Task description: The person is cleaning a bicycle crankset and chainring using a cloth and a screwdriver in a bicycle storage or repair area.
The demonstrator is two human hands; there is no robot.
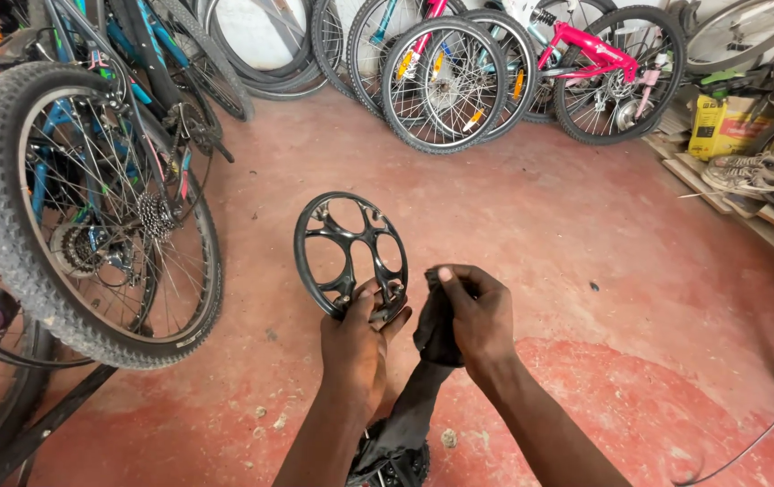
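My left hand (357, 347) grips the lower rim of a black round chainring guard (349, 252) with several oval cut-outs, holding it upright in front of me. Right beside it, my right hand (477, 316) is closed on a dark rag (436, 329) that hangs down from my fingers toward a black toothed part (393, 464) at the bottom edge. The rag touches or nearly touches the guard's lower right rim.
A bicycle's knobby rear wheel (89, 216) with cassette stands close on the left. More bikes, a pink one (585, 45) among them, and loose wheels (445, 81) lean along the far wall. Shoes (747, 171), a yellow box (720, 126) and boards lie at right. Red concrete floor (540, 225).
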